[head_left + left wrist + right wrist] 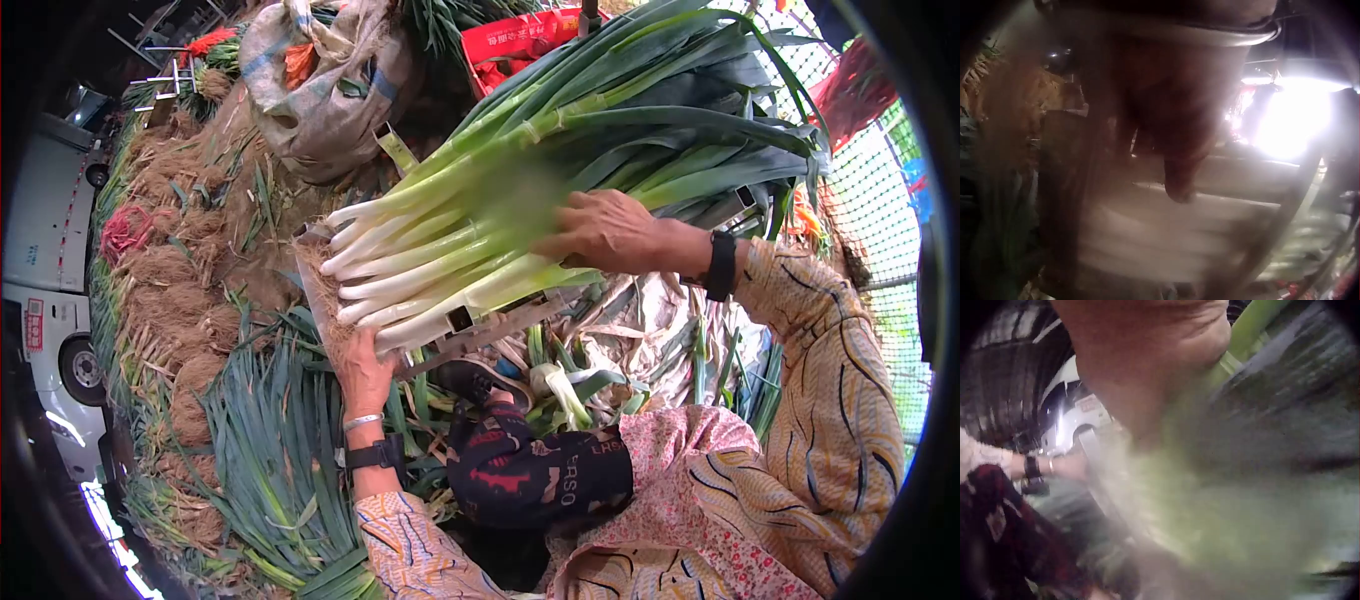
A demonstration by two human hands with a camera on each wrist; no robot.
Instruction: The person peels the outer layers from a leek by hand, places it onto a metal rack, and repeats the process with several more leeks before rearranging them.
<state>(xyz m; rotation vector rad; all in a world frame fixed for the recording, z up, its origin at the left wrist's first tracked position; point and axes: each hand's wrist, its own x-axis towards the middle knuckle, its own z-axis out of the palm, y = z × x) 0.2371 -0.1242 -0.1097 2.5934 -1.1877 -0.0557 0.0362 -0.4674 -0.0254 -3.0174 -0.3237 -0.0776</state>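
A row of leeks [420, 275], white at the root end and dark green at the leaves, lies side by side on a metal rack [480, 335]. My left hand [365, 372] is at the trimmed root ends, by the rack's end plate [318, 290]. In the left wrist view, one finger [1180, 178] points down onto the white stalks. Over the middle of the bundle, my right hand [610, 235] rests on the stalks near where they turn green. A blurred patch in the head view covers the area by its fingertips, and I cannot tell whether they grip a stalk.
More leeks [290, 440] are heaped on the ground at the left, with brown roots [165, 300] behind. A stuffed woven sack [330, 90] and a red bag [520, 45] stand beyond the rack. A white vehicle [45, 260] is at far left, green netting [885, 260] at right.
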